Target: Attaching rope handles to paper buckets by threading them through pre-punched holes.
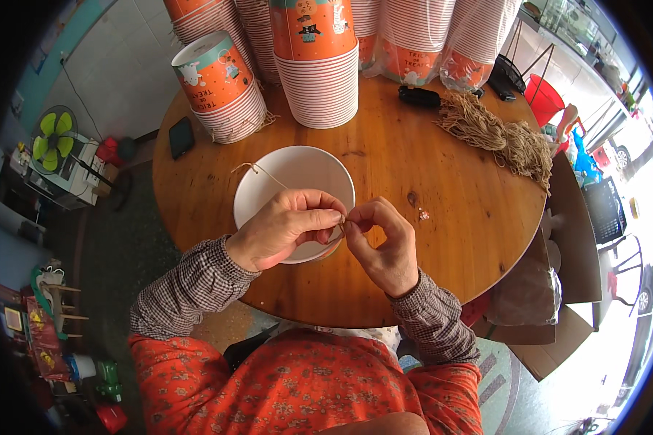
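A white-lined paper bucket (313,164) stands on the round wooden table in front of me. A thin tan twine (270,176) passes through the bucket's left rim, with a short end sticking out there. From that rim it runs across the mouth and disappears behind my left hand (286,226). Over the near right rim, my left hand is closed in a pinch on the twine. My right hand (386,245) pinches close against the left fingertips, closed on the same twine. The fingers hide most of the piece between them.
Tall stacks of orange printed paper buckets (315,90) line the table's far side, some in clear plastic. A shorter stack (221,90) stands beside a black phone (181,138). At the right lies a bundle of tan twine (497,138). Cardboard boxes (569,246) stand right of the table.
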`<state>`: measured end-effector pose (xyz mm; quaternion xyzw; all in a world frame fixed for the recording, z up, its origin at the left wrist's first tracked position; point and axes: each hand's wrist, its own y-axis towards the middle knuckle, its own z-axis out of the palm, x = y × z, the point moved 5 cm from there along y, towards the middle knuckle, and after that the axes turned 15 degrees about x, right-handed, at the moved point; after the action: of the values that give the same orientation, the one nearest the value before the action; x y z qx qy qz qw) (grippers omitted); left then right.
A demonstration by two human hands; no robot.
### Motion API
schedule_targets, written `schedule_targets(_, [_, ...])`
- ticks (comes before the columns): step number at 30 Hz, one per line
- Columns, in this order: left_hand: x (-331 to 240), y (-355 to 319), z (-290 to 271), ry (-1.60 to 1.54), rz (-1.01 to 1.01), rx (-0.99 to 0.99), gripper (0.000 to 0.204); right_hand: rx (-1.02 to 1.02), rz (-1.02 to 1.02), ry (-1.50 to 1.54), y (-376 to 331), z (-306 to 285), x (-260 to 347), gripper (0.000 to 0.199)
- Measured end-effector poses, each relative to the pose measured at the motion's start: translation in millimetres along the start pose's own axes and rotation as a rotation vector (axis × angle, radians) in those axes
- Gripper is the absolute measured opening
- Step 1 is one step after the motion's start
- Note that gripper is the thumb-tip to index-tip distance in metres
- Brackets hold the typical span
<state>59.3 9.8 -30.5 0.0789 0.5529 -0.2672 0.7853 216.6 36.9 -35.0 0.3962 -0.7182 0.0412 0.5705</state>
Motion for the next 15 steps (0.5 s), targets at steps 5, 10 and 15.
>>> schedule_targets(5, [-1.9, 0.1, 2.9, 0.054, -0.014, -0.011, 0.020, -0.050, -0.022, -0.039, 0.1, -4.8, 0.9, 0.011])
schedule_targets(10, [-0.8, 0.6, 0.0, 0.031, -0.028, -0.028, 0.021, -0.055, -0.034, -0.026, 1.3, -2.9, -2.7, 0.013])
schedule_targets(15, [3.2, 1.8, -2.3, -0.045, -0.027, -0.049, 0.021, -0.116, -0.091, -0.043, -2.2, -2.9, -0.2, 0.018])
